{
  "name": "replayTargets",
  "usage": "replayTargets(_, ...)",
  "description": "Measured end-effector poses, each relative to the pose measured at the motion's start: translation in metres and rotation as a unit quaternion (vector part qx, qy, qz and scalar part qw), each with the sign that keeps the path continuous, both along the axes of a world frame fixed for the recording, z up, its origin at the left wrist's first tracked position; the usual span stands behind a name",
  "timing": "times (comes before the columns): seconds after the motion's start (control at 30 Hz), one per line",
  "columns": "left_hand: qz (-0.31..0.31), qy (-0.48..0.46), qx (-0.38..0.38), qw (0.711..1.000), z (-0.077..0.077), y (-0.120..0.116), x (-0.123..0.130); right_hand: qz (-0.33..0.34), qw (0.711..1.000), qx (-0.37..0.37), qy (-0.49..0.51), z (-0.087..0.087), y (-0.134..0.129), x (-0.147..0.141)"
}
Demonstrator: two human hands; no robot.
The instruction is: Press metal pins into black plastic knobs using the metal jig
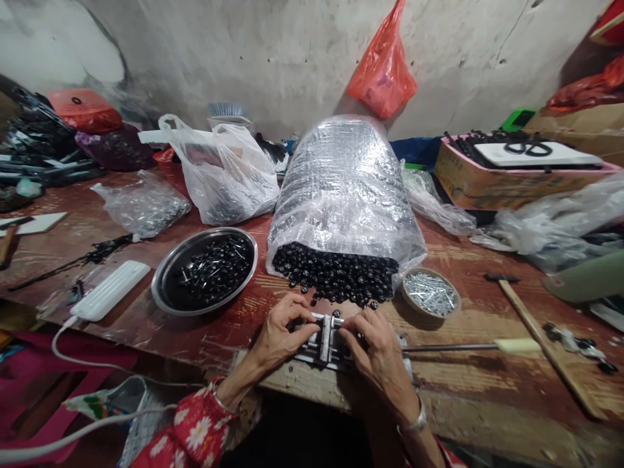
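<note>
A small metal fixture (325,341) lies at the table's front edge, with a rod and pale handle (517,346) reaching out to its right. My left hand (287,330) is at the fixture's left side, thumb and forefinger nearly together; anything between them is too small to name. On the right side, my right hand (373,338) bends its fingers over the fixture, and its fingertips are partly hidden. Just behind, black round pieces (341,273) spill from a large clear plastic sack (344,182). A bowl of metal nails (431,294) stands to the right.
A steel dish (158,286) at the left holds black pieces with metal pins. Further left lies a white power strip (113,290) with its cable. A hammer (546,338) rests at the right. Plastic bags (224,172) and a cardboard box (468,175) stand behind.
</note>
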State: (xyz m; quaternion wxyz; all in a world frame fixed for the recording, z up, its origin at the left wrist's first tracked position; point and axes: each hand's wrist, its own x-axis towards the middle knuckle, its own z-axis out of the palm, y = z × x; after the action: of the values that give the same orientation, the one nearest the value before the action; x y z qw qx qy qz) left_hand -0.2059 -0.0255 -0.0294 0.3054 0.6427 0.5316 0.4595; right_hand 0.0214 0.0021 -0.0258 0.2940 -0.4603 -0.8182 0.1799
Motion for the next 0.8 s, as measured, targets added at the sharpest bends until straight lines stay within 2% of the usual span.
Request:
replayTargets(0.17, 0.026, 0.031, -0.015, 0.999, -0.001, -0.001, 0.003, -0.011, 1.000, 0.002, 0.004, 0.001, -0.002, -0.003)
replayTargets(0.4, 0.022, 0.059, -0.010, 0.998, -0.003, 0.001, 0.007, -0.042, 0.999, -0.005, 0.022, -0.001, -0.005, -0.007)
replayTargets(0.8, 0.021, 0.073, 0.019, 0.997, -0.012, 0.001, 0.001, -0.025, 0.999, -0.032, 0.016, 0.005, -0.006, -0.005)
